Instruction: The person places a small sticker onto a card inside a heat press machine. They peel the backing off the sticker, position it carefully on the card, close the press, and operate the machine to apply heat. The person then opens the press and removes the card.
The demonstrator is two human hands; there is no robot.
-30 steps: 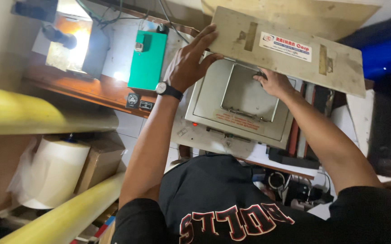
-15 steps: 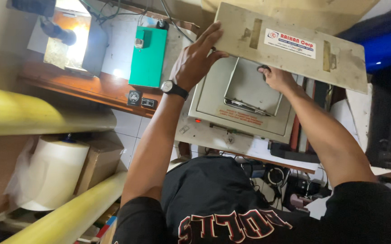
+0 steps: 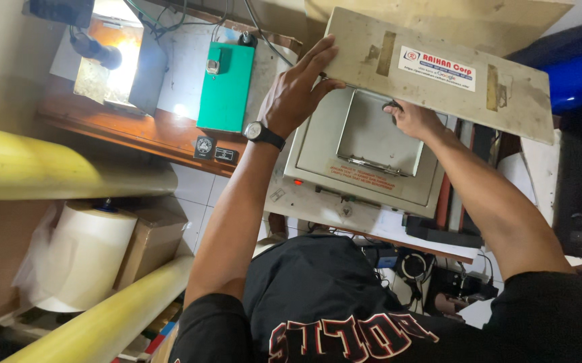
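My left hand (image 3: 297, 94), with a black wristwatch, grips the left edge of a beige flat lid (image 3: 439, 74) and holds it raised. The lid carries a label and two tape strips. Below it sits a pale grey machine (image 3: 318, 144) with a square recessed well (image 3: 378, 138). My right hand (image 3: 415, 119) reaches to the back of that well, just under the lid's edge. Its fingers curl at a small dark part there, and the lid partly hides the fingertips.
A green box (image 3: 223, 87) and a lit lamp (image 3: 112, 64) stand on a wooden shelf (image 3: 123, 131) to the left. Two yellow rolls (image 3: 55, 165), a white paper roll (image 3: 82, 255) and a cardboard box (image 3: 149, 245) lie lower left. Cables and dark gear (image 3: 432, 269) sit under the machine.
My right hand has moved from the well's near right rim to its back edge under the lid. My left hand has kept its hold on the lid's left edge.
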